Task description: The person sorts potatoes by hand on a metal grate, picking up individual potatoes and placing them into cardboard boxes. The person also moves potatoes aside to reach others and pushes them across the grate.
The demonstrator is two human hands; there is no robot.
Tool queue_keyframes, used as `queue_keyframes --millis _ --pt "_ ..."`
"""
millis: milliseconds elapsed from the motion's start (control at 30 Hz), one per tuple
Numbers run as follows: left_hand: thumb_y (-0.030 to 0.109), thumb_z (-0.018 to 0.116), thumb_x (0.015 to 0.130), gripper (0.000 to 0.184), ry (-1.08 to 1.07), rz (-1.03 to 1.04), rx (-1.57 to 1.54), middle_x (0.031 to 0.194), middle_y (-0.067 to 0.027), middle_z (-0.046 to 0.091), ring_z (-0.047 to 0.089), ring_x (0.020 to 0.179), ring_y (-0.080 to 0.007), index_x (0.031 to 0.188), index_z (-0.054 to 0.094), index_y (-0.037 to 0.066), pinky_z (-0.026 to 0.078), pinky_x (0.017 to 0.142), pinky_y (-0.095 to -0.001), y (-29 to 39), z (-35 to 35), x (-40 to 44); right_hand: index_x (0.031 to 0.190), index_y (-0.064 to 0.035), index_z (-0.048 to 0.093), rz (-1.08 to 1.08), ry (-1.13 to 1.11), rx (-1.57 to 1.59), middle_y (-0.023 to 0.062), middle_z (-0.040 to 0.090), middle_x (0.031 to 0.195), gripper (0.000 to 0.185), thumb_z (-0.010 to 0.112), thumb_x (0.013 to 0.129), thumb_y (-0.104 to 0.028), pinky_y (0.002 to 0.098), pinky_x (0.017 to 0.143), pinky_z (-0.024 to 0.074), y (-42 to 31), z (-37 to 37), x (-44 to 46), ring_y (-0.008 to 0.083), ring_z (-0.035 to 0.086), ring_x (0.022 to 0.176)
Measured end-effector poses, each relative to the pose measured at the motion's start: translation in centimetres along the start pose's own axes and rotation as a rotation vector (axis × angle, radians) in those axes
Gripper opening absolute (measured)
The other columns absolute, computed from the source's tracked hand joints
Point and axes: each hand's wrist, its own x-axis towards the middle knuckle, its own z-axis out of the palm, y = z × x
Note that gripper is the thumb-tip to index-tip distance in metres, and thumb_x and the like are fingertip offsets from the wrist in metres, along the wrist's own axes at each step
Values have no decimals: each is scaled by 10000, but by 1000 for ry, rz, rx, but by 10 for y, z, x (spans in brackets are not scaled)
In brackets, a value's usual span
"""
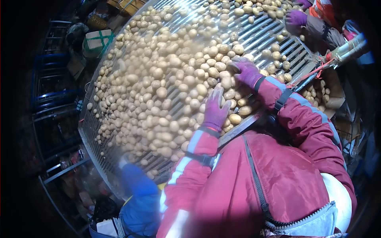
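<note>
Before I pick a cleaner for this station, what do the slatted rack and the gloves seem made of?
The rack looks like bare metal: it gleams silvery where uncovered. The gloves look like purple fabric, perhaps knitted, with a matte finish; their greyish fingertips could be coating or dust.

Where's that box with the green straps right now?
In the head view, the box with the green straps is at the upper left, on your left side, just beyond the outer edge of the slatted table.
</note>
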Motion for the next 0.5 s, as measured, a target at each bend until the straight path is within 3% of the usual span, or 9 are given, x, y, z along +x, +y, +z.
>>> queue_keyframes --millis 67,133,200,233,300,333,367,433,500 --pt "233 670 916 583 21 -173 -361 1422 -248 501 475 1332 -373 1444 495 58 393 1105 -403 -2 -14 -9 1173 -99 674 91 -37 182 153 675 1098 392 674 796 -204 433 859 509 16 0 3 356 641 992" --pt "198 655 931 533 63 -148 -285 1403 -231 518 524 1276 -345 1422 510 46 429 1067 -388 -9 -38 -15 1152 -110 693 382 -56 410 141 691 1069 337 667 837 -228 421 827 537 15 -10 9 310 664 962" --pt "150 627 952 443 143 -177 -327 1363 -213 547 576 1208 -302 1373 543 36 469 1019 -388 9 -59 -8 1246 -75 638 746 -152 1107 97 667 1101 361 613 931 -248 359 842 560 0 -47 13 203 650 1014" --pt "149 626 954 445 159 36 -159 1376 -216 537 561 1229 -299 1374 541 33 468 1020 -390 1 -60 -2 1306 -42 600 828 -193 1347 83 645 1134 379 576 963 -203 335 850 559 -17 -66 11 166 637 1043" --pt "146 624 957 447 183 458 175 1404 -221 515 530 1272 -292 1378 535 25 467 1023 -395 -1 -65 13 1337 -63 564 509 -276 1200 85 641 1171 414 502 1011 -311 362 831 574 -20 -63 -4 198 645 1041" --pt "212 662 934 569 78 223 -151 1432 -233 487 488 1318 -323 1424 469 -3 418 1078 -397 10 -50 14 1353 -73 546 355 -289 1130 86 639 1190 439 465 1035 -365 376 821 581 -22 -62 -12 213 649 1041" --pt "279 700 912 704 54 -26 -479 1460 -246 459 447 1365 -353 1469 402 -32 370 1133 -399 37 -44 19 1358 -63 539 518 -319 1399 90 643 1189 493 480 1021 -419 391 844 575 -39 -69 -18 218 648 1053" --pt "345 738 878 795 30 48 -342 1494 -252 421 403 1400 -368 1484 380 -25 328 1163 -410 58 -27 39 1326 -15 560 755 -277 1768 127 627 1178 477 467 1024 -372 325 828 544 -70 -79 -29 189 641 1015" --pt "425 766 838 915 1 113 -350 1518 -254 386 348 1437 -376 1509 334 -22 276 1193 -418 80 -6 42 1363 -18 531 331 -148 1107 90 650 1195 436 460 1051 -315 358 914 530 -67 -61 -45 201 645 1063"
